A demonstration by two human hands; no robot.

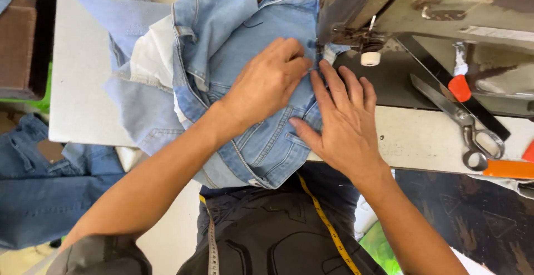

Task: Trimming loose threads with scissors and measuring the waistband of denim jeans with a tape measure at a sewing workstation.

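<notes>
Both hands down on the jeans (261,141), pale blue denim bunched across the surface (83,86) and hanging off its near edge. Left hand (267,83) curled at the waistband, fingers (297,63) pinched together on a fold of cloth right by the needle (371,27). Right hand (345,122) flat beside it, fingers (347,86) spread apart, pressing the denim down, gripping nothing. Fabric edge tucked under the machine head (423,2), near the white knob (370,58); whether the foot is lowered, impossible to tell. Looks like lining-up time: cloth fed to the needle, no fresh stitching visible by the fingers, so the seam itself judged yet to run. Scissors (464,116) lying well apart on the right, untouched, next to an orange tool (509,169). Yellow tape measure (328,225) draped over the lap. More jeans heaped at the left, darker blue (39,197), on the floor.
</notes>
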